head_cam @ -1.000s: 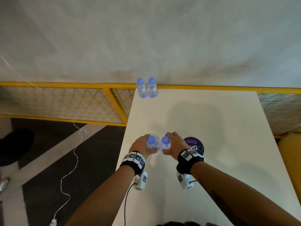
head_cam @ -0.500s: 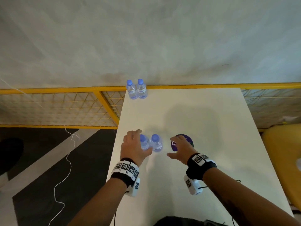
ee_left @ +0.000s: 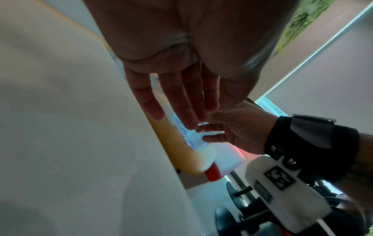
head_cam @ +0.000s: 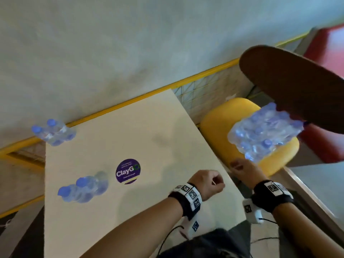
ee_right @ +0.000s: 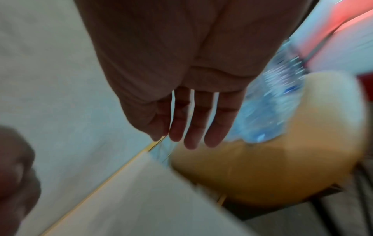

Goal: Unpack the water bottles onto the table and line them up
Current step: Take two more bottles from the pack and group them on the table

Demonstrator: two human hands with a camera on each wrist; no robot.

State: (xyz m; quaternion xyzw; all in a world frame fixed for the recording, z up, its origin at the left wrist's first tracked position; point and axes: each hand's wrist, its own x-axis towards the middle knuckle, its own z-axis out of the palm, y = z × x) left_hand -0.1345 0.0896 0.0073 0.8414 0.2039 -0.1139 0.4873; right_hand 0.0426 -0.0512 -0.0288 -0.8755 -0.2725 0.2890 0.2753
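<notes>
Two blue-capped water bottles [head_cam: 54, 134] stand at the table's far left corner. A second pair [head_cam: 83, 187] stands nearer, left of a purple sticker [head_cam: 128, 171]. A shrink-wrapped pack of bottles [head_cam: 264, 135] lies on a yellow chair [head_cam: 219, 118] to the right of the table. My left hand [head_cam: 208, 183] hovers over the table's right edge and holds nothing; its fingers [ee_left: 181, 103] are straight. My right hand [head_cam: 242, 169] is past the edge, just short of the pack [ee_right: 268, 108], and its fingers [ee_right: 197, 124] are straight and empty.
The white table [head_cam: 149, 127] stands against a grey wall with a yellow mesh rail [head_cam: 204, 86] behind it. A dark brown rounded chair back [head_cam: 290, 86] overhangs the pack. Red furniture [head_cam: 325, 144] lies beyond the yellow chair. The picture is blurred by motion.
Both hands let go of the nearer pair of bottles and swung right toward the pack on the yellow chair. The view turned right with them.
</notes>
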